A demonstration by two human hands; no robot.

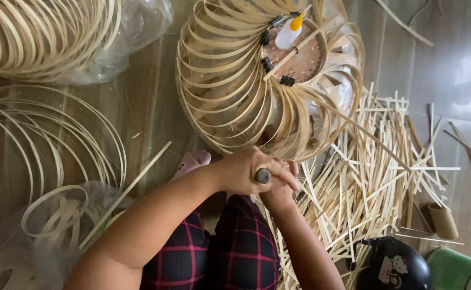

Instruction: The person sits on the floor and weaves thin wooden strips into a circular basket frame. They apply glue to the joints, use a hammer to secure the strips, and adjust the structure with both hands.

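- A round-ended tool handle (263,175) is gripped by the closed fingers of the left hand (246,171); its working end is hidden.
- The right hand (282,188) is largely covered; its grasp cannot be judged.
- Both hands are held beneath the bamboo-strip frame (235,102) on the wooden floor (149,107), beside scattered bamboo slats (369,177).

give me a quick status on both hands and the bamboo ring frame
Left hand fisted round a dark tool handle. Right hand tucked under it, grip hidden. Both at the bamboo ring frame edge. Loose bamboo strips piled alongside, right.
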